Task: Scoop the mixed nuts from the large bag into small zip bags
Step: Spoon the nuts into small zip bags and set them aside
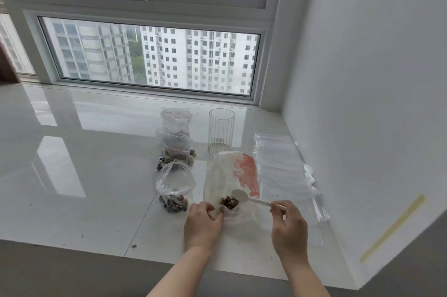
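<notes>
Fingers (219, 211) of the left hand (202, 223) pinched the near edge of the large white plastic bag with the orange-red patch (232, 176), apparently to hold its mouth open and steady on the glossy white bench (84, 176). Left of that hand, a small clear zip bag (174, 188) stood open with a clump of dark mixed nuts at its bottom; beyond it, filled clear zip bags (176, 142) were grouped together, likely set aside as done. Inside the large bag's mouth lay a small heap of dark mixed nuts (229, 202), just beside the bowl of the white plastic spoon (249, 197). That bowl looked empty, so the next scoop seemingly had yet to be taken. Farther right, the right hand (289, 226) gripped the spoon's handle, fingers curled around it. Flat, empty clear zip bags (283, 166) lay stacked by the wall, within easy reach.
</notes>
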